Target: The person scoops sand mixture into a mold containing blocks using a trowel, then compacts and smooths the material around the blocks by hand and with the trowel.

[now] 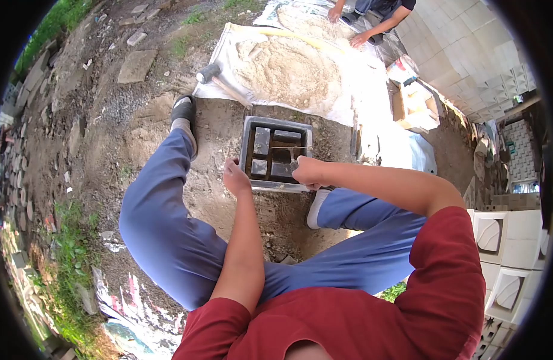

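Observation:
A grey rectangular mould point(279, 186) lies on the ground between my feet, with dark raised blocks point(261, 141) inside it. My left hand point(235, 178) is beside the mould's left edge, its fingers curled together; what they hold, if anything, is too small to tell. At the right side of the mould, my right hand point(308, 172) is closed over its lower right part. Something thin seems to extend from its fingers over the blocks, but I cannot make out what it is.
Beyond the mould, a white sheet point(225, 51) bears pale sand point(288, 72), and a mallet point(208, 73) rests at its left edge. A co-worker's hands point(359, 40) are near more sand at the top. On the right are a cardboard box point(415, 107), a bucket point(402, 69) and patterned blocks point(491, 234).

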The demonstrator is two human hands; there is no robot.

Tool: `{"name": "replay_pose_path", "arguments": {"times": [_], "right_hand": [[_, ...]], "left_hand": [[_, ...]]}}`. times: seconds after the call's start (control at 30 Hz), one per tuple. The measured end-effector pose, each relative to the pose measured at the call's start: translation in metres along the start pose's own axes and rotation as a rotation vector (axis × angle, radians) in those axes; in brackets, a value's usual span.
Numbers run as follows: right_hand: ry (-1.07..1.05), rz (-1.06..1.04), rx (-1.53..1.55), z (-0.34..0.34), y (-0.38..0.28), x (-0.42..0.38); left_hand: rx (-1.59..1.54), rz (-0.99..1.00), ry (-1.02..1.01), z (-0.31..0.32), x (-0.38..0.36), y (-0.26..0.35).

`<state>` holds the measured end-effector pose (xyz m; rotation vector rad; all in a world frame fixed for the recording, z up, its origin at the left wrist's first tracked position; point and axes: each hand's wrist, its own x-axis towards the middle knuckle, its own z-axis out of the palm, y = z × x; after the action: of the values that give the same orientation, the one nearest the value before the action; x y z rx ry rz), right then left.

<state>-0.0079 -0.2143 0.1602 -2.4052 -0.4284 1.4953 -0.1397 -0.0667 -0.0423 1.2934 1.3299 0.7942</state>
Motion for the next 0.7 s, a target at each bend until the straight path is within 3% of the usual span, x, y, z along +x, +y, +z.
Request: {"name": "replay_pose_path", "arguments": {"times": [0.33,0.53,0.63,0.7], "right_hand": [[0.269,-0.117,-0.076,0.024,0.000,-0.037],[0.164,0.003,-0.091,0.027,-0.004,-0.016],[0.273,-0.033,-0.142,0.023,-0.013,-0.043],[0.104,-0.090,-0.421,0.018,-0.015,-0.044]], "left_hand": [[0.022,-0.008,0.005,-0.001,-0.005,0.005],[0.012,0.005,0.032,-0.001,-0.001,0.000],[0.030,0.087,0.038,0.001,-0.002,0.000],[0.074,0.023,0.036,-0.001,-0.005,0.005]]}}
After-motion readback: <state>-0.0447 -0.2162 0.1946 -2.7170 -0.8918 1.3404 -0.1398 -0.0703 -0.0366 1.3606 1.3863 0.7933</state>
